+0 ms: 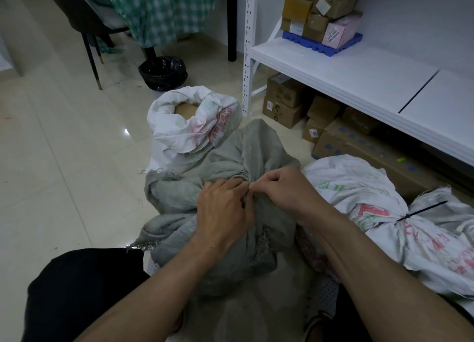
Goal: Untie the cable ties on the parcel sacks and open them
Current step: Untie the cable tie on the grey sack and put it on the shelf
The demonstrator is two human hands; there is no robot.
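Grey sack [230, 167]: woven, lying near and centre on the floor in front of the person, its neck bunched tight where the two hands meet.
Left hand [223, 208]: fingers curled into the gathered neck, gripping the cloth.
Right hand [279, 187]: fingertips pinched at the same spot; the tie itself is hidden beneath them, so I cannot tell what exactly they hold.
Step in hand: by the look of it, working the fastening of this sack loose.
Next move: probably freeing the tie, then spreading the mouth wide.
White sack, far [192, 126]: mouth already rolled open, something brown and cardboard-like showing inside.
White sack, right [384, 213]: neck cinched by a black cable tie [420, 211], contents unseen; likely next in turn.
Shelving [359, 80]: cardboard boxes [284, 103] stacked beneath.
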